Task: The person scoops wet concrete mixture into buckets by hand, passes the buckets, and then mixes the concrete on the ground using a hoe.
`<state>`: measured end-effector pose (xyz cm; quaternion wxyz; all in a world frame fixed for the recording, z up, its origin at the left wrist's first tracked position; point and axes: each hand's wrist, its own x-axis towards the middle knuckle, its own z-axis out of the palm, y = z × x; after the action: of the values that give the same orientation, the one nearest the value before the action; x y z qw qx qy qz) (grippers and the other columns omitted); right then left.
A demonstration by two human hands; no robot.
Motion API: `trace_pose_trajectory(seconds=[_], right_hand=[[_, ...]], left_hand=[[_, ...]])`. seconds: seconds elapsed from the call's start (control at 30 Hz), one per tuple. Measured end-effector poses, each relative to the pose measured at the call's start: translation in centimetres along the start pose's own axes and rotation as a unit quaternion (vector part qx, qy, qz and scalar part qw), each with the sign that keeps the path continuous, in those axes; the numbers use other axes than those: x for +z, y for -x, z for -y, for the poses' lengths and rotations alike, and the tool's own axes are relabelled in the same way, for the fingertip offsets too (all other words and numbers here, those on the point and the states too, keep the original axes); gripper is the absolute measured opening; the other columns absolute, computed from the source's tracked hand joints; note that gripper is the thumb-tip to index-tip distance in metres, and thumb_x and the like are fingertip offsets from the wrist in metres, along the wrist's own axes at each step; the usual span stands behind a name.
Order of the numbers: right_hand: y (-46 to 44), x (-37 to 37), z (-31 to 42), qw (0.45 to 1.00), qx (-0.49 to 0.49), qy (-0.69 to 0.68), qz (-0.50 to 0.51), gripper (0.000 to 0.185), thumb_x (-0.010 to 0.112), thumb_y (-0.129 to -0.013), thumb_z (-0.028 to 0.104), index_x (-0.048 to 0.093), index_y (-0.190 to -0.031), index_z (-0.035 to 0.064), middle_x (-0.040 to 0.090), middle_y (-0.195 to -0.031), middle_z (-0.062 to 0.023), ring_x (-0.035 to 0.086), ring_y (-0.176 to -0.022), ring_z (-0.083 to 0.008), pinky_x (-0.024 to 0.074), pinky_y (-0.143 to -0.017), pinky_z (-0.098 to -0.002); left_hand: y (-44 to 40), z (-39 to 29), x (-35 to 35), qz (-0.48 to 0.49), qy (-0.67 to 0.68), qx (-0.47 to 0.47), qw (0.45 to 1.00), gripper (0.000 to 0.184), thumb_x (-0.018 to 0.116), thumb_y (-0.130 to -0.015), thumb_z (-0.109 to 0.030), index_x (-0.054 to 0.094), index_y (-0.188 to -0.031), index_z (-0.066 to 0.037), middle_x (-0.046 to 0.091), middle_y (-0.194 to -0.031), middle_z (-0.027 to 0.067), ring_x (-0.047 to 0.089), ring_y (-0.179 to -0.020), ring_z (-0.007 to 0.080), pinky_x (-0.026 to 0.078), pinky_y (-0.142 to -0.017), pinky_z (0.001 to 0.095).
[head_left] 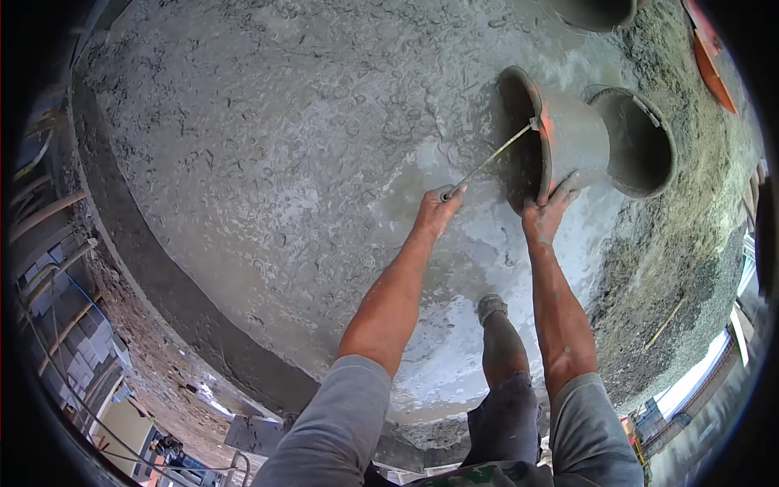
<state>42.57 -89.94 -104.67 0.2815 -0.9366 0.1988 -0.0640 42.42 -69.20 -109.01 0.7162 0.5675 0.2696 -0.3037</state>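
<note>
A cement-smeared bucket (574, 138) lies tipped on its side, its mouth facing left, with an orange patch near the rim. My left hand (439, 214) is closed around the grip at the end of the bucket's wire handle, which is pulled out to the lower left of the rim. My right hand (552, 213) presses against the lower side of the bucket by its rim, thumb at the edge and fingers spread along the wall. Wet grey concrete (308, 162) spreads under and left of the bucket.
Another bucket (641, 144) stands just right of the tipped one, and a third (596, 10) is at the top edge. An orange object (712, 73) lies upper right. A gravelly heap (649, 276) rises at right. A low curved edge (187, 300) bounds the concrete at left.
</note>
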Motion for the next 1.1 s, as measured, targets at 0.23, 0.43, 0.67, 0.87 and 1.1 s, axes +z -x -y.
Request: trace_pose_trajectory(seconds=[0.23, 0.43, 0.67, 0.87, 1.1], right_hand=[[6.8, 4.7, 6.3, 0.984, -0.149, 0.063, 0.071, 0.088, 0.044, -0.067, -0.008, 0.005, -0.145, 0.0018, 0.016, -0.141, -0.0370, 0.020, -0.130, -0.0506, 0.0252, -0.106, -0.0404], [18.5, 10.1, 14.9, 0.976, -0.125, -0.029, 0.177, 0.086, 0.040, -0.069, -0.010, 0.006, -0.146, 0.0060, 0.005, -0.142, -0.0400, 0.010, -0.133, -0.0521, 0.0255, -0.106, -0.0395], [25.3, 6.0, 21.4, 0.935, -0.088, -0.075, 0.335, 0.082, 0.047, -0.067, -0.008, 0.023, -0.144, 0.0060, 0.016, -0.146, -0.0284, 0.011, -0.136, -0.0449, 0.0264, -0.106, -0.0337], [23.4, 2.8, 21.6, 0.864, 0.212, -0.186, 0.417, 0.053, 0.056, -0.071, 0.007, 0.054, -0.124, 0.0041, 0.058, -0.117, -0.0188, 0.057, -0.104, -0.0293, 0.0432, -0.088, -0.0342], [28.5, -3.5, 25.4, 0.808, 0.199, -0.173, 0.528, 0.052, 0.054, -0.070, 0.009, 0.054, -0.122, 0.0001, 0.063, -0.106, -0.0189, 0.060, -0.094, -0.0296, 0.0461, -0.080, -0.0368]], left_hand=[[9.6, 4.5, -10.4, 0.032, 0.094, 0.105, 0.990, 0.034, 0.062, -0.087, -0.028, 0.048, -0.063, -0.008, 0.039, -0.061, -0.0097, 0.032, -0.059, 0.0047, 0.028, -0.052, 0.0250], [21.4, 6.6, -21.0, -0.090, 0.128, 0.065, 0.986, 0.032, 0.064, -0.087, -0.026, 0.052, -0.063, -0.009, 0.042, -0.062, -0.0105, 0.035, -0.060, 0.0033, 0.030, -0.053, 0.0237], [33.5, -0.2, -22.7, -0.189, 0.043, 0.016, 0.981, 0.031, 0.065, -0.086, -0.030, 0.058, -0.069, -0.005, 0.046, -0.061, -0.0057, 0.037, -0.059, 0.0052, 0.033, -0.054, 0.0252], [40.2, -12.7, -19.0, -0.295, -0.101, 0.024, 0.950, 0.040, 0.062, -0.085, -0.035, 0.060, -0.092, 0.004, 0.061, -0.078, 0.0165, 0.058, -0.074, 0.0234, 0.044, -0.069, 0.0355], [52.1, -22.6, -20.1, -0.356, -0.027, 0.073, 0.931, 0.053, 0.061, -0.083, -0.031, 0.047, -0.121, 0.004, 0.062, -0.102, 0.0225, 0.060, -0.098, 0.0316, 0.044, -0.085, 0.0385]])
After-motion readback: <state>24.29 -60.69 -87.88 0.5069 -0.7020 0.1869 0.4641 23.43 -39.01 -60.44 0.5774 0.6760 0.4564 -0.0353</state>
